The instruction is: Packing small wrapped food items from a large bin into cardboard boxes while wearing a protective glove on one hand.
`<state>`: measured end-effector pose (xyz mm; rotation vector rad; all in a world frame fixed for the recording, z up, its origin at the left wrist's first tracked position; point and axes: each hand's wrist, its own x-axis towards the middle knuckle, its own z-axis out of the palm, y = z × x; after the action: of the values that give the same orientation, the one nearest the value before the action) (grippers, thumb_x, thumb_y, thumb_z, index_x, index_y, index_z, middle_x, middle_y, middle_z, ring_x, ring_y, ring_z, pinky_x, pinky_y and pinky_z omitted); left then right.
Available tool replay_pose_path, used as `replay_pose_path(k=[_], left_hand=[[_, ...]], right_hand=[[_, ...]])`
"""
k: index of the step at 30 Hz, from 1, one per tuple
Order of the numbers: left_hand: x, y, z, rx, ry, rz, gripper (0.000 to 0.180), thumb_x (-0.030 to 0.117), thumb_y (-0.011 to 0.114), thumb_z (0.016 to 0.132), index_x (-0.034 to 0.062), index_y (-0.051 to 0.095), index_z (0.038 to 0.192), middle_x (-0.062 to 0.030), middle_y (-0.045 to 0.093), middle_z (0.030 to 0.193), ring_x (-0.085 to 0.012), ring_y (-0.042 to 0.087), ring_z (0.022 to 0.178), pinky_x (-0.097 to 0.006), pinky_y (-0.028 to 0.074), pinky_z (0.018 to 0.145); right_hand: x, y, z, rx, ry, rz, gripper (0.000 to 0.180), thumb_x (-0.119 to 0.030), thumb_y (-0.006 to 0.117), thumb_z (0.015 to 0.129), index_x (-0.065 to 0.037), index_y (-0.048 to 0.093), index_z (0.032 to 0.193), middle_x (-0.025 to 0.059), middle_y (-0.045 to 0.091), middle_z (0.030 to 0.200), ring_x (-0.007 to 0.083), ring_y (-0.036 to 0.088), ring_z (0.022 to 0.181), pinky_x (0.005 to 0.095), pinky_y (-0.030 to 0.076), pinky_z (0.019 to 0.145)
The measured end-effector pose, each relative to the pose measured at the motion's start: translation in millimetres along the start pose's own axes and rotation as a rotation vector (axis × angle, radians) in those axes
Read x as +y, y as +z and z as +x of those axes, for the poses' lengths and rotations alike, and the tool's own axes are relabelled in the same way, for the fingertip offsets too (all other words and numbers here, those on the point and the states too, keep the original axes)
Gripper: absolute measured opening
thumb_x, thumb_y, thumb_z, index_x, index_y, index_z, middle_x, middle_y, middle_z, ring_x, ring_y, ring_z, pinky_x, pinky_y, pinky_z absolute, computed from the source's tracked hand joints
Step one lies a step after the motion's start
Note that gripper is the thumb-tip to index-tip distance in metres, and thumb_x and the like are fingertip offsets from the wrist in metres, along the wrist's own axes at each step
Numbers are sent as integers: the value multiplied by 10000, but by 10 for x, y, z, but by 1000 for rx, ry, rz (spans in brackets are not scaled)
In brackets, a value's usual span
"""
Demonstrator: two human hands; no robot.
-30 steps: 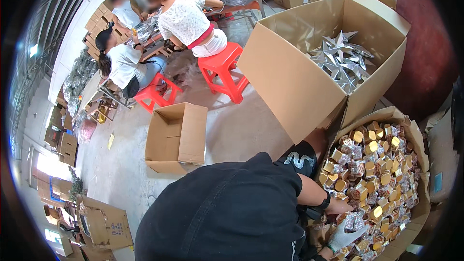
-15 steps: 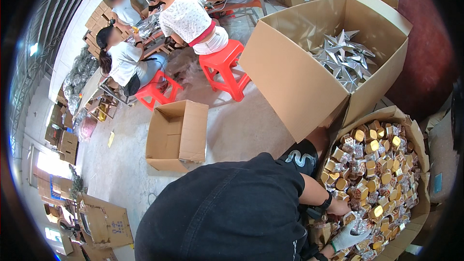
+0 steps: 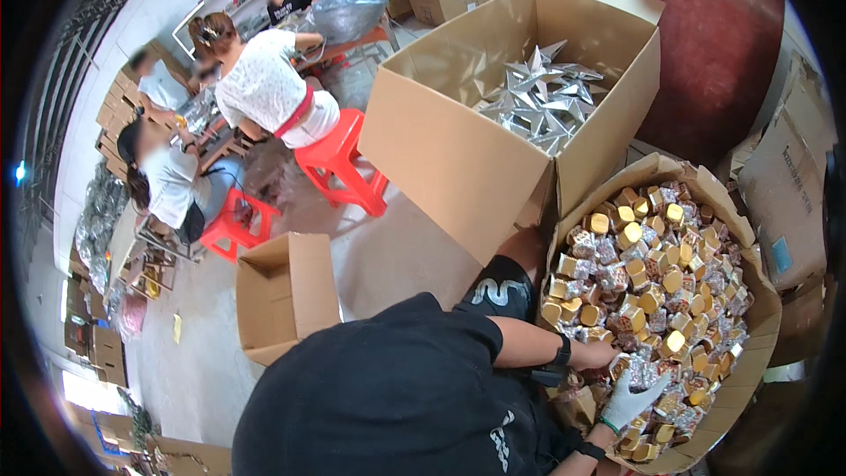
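A large open cardboard box (image 3: 765,322) at the right holds a heap of small blocky pieces (image 3: 674,282) with gold ends, many wrapped in clear plastic. My left hand (image 3: 596,354), bare with a dark wristband, is at the heap's near left side. Its fingers look closed, but what they hold is hidden among the pieces. Just below it is my right hand (image 3: 627,403) in a white glove, thumb and fingers spread around a wrapped piece on the heap. No firm grip shows there.
A tall cardboard box (image 3: 458,159) with silver stars (image 3: 546,97) stands beyond. A smaller open carton (image 3: 286,291) sits on the floor at left. Several people work at a table at the far left, near red stools (image 3: 339,154). Flattened cardboard (image 3: 784,185) leans at the right.
The view has shifted, so the boxes appear further left. My gloved right hand, earlier curled over a wrapped piece, now has its fingers spread. My left hand stays at the heap.
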<state>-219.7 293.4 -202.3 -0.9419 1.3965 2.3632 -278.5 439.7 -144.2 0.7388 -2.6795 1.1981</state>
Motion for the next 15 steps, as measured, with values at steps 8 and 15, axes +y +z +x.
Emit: replay_pose_path(k=[8, 15], left_hand=[[130, 112, -82, -47, -84, 58, 437, 441, 544, 943, 67, 661, 751, -53, 608, 633, -152, 500, 473, -312, 364, 435], [125, 75, -117, -44, -77, 10, 427, 472, 582, 917, 79, 680, 781, -49, 630, 661, -155, 528, 495, -307, 389, 452]], right_hand=[[57, -86, 9, 42, 12, -77, 862, -304, 751, 814, 23, 326, 1490, 237, 362, 1521, 367, 366, 1399, 451, 288, 1165], [-6, -63, 0, -5, 54, 98, 841, -306, 739, 827, 33, 333, 1480, 233, 367, 1520, 356, 371, 1396, 444, 283, 1164]])
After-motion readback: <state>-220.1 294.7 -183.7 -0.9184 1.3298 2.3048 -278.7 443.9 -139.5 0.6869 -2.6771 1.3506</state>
